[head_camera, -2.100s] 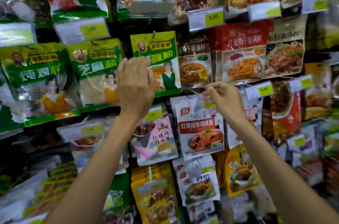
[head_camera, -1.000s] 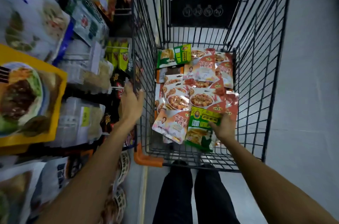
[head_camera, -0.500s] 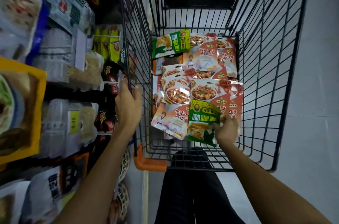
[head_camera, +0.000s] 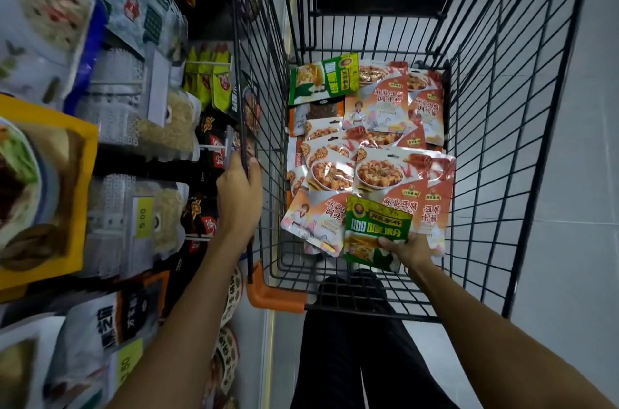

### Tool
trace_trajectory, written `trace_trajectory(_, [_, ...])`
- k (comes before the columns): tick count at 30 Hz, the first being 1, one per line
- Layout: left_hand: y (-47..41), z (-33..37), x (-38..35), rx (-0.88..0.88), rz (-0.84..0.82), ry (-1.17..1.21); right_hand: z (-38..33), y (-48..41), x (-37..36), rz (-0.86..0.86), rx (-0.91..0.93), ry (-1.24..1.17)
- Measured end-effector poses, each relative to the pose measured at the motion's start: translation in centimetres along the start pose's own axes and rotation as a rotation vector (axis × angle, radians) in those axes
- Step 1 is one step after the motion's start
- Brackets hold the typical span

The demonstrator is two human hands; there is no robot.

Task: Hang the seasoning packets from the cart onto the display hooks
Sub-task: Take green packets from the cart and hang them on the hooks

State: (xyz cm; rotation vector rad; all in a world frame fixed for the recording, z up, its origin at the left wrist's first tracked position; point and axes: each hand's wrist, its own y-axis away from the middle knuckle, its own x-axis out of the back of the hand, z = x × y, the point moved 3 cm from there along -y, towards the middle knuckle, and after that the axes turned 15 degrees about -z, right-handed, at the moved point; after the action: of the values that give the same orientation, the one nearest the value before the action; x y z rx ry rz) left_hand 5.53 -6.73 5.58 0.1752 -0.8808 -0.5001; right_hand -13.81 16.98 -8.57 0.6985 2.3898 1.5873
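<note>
Your right hand (head_camera: pixel 407 249) has its fingers closed on a green curry powder packet (head_camera: pixel 376 231) at the cart's (head_camera: pixel 522 140) near end; your left hand (head_camera: pixel 239 194) grips its side wire. Next, lift it toward a display hook.

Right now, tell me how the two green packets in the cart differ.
The near green packet is gripped by the right hand, label upright to the viewer; the far green packet lies untouched at the cart's far end, turned sideways atop orange packets. Both share green-and-yellow branding.
</note>
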Motion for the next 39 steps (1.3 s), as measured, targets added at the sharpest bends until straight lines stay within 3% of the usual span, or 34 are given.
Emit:
trace_trajectory(3, [0.2,0.7,0.8,0.01,-0.015,-0.047,-2.6,1.3,0.5,0.022,0.101,-0.118])
trace_trajectory(5, [0.3,2.0,2.0,0.004,0.065,-0.11,-5.5,2.1,1.2,-0.005,0.202,-0.222])
trace_trajectory(9, [-1.4,7.6,2.8,-0.298,0.329,-0.239,-12.4,2.8,2.4,-0.083,0.361,-0.284])
trace_trajectory(12, [-7.1,10.9,-0.6,-0.359,0.113,-0.176,-16.4,1.8,2.9,-0.08,0.423,-0.299])
trace_trajectory(16, [-17.3,10.6,-7.1,-0.206,-0.229,-0.193,-18.4,-2.0,3.3,-0.047,0.42,-0.351])
trace_trajectory(19, [-23.6,8.2,-10.6,-0.107,-0.395,-0.275,-18.3,-5.2,3.4,-0.008,0.44,-0.425])
trace_trajectory(26, [-32.4,3.5,-14.6,-0.118,-0.542,-0.438,-17.1,-9.8,3.1,-0.047,0.451,-0.562])
trace_trajectory(39, [-34.6,2.4,-16.4,-0.126,-0.651,-0.623,-19.3,-8.8,3.4,-0.088,0.436,-0.582])
